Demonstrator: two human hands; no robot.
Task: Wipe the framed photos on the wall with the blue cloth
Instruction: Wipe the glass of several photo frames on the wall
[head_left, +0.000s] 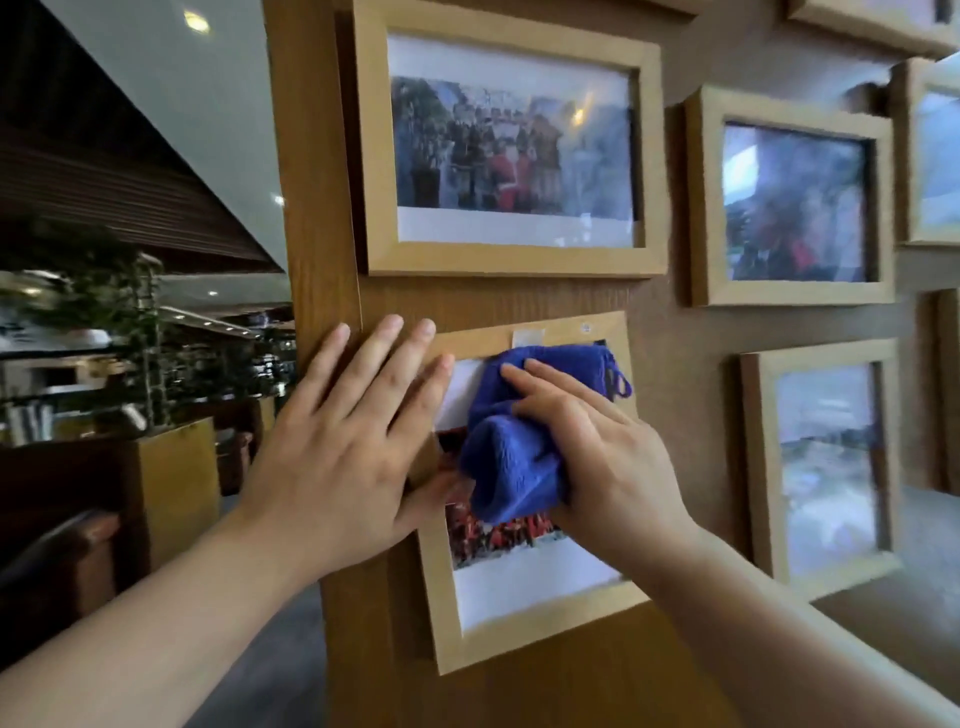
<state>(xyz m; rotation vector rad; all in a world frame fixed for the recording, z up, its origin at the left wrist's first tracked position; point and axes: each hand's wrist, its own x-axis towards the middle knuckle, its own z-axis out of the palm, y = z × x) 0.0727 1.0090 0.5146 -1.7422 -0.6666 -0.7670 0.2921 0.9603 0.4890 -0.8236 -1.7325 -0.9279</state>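
A bunched blue cloth (519, 431) is pressed against the glass of a lower wooden framed photo (524, 629) on the wall. My right hand (602, 452) holds the cloth flat against that glass, fingers stretched over it. My left hand (353, 431) lies spread on the frame's left edge and the wooden post, thumb touching the glass. Directly above hangs another framed photo (511, 150). Two more framed photos hang to the right, an upper one (795, 202) and a lower one (826, 467).
More frames (935, 156) run off the right edge. The wooden post (317, 208) marks the wall's left end. Beyond it to the left are potted plants (130, 332), a wooden planter box (176, 478) and dark seating (57, 561) in a dim room.
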